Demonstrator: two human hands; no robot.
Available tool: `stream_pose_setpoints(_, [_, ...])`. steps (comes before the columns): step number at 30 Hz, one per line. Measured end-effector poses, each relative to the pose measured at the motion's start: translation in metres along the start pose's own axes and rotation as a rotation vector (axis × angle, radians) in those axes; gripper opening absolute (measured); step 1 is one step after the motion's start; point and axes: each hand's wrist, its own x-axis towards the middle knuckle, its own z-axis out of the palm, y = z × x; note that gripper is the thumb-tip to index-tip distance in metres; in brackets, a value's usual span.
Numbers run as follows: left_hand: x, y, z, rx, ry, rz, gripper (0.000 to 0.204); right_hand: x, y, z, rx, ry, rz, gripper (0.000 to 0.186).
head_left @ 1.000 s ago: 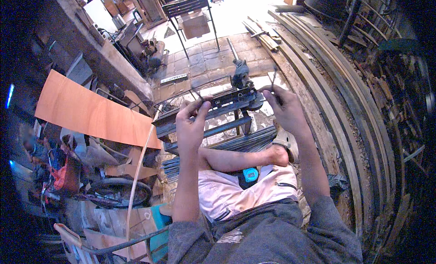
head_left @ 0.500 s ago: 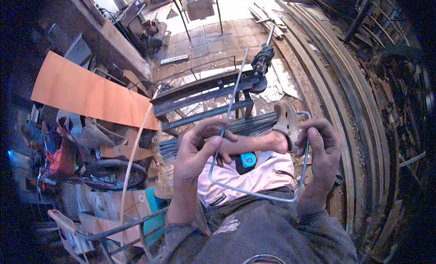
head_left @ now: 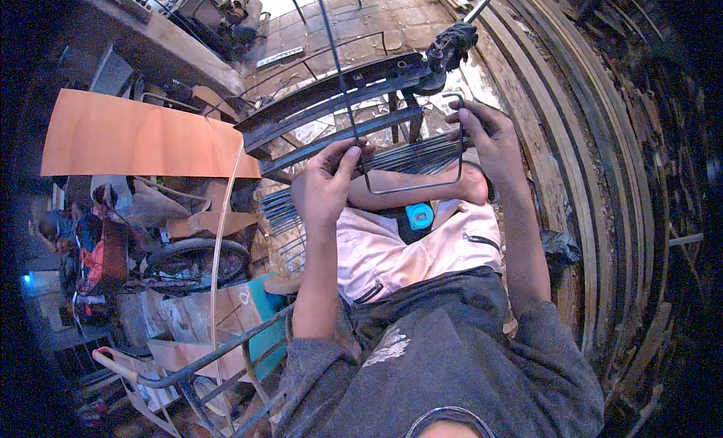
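A thin metal rod (head_left: 414,188), bent into a squared U with a short hook at one end, is held up in front of me by both hands. My left hand (head_left: 325,183) pinches its long straight side between thumb and fingers; that side runs away past the top of the view. On the other upright, just below the hook, my right hand (head_left: 488,137) closes thumb and fingers. Beyond the rod stands a low metal bench (head_left: 324,99) with a dark clamped fitting (head_left: 444,54) at its right end. A turquoise tape measure (head_left: 419,216) rests at my lap.
A bundle of thin rods (head_left: 282,212) lies beneath the bench, partly behind my leg. An orange sheet (head_left: 143,140) juts in from the left, above a bicycle wheel (head_left: 197,265). Long timber boards (head_left: 580,159) line the right side. A tubular metal frame (head_left: 218,363) stands lower left.
Both hands have moved forward, away from my body, carrying the bent rod. Its bottom bend has left my waist and is now over my leg. The whole view has shifted slightly.
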Motion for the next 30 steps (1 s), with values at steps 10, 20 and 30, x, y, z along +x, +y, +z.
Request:
stream_pose_setpoints(10, [-0.006,-0.023,0.000,0.105,0.020,0.106,0.018,-0.016,0.027,0.002,-0.054,-0.019,-0.053,0.021])
stream_pose_setpoints(20, [-0.011,-0.031,-0.002,0.107,0.071,0.098,0.017,-0.020,0.035,0.003,-0.157,-0.086,-0.031,0.024])
stream_pose_setpoints(30, [-0.008,-0.023,-0.001,0.154,0.104,-0.091,0.023,-0.020,0.055,-0.004,0.049,-0.168,0.237,0.024])
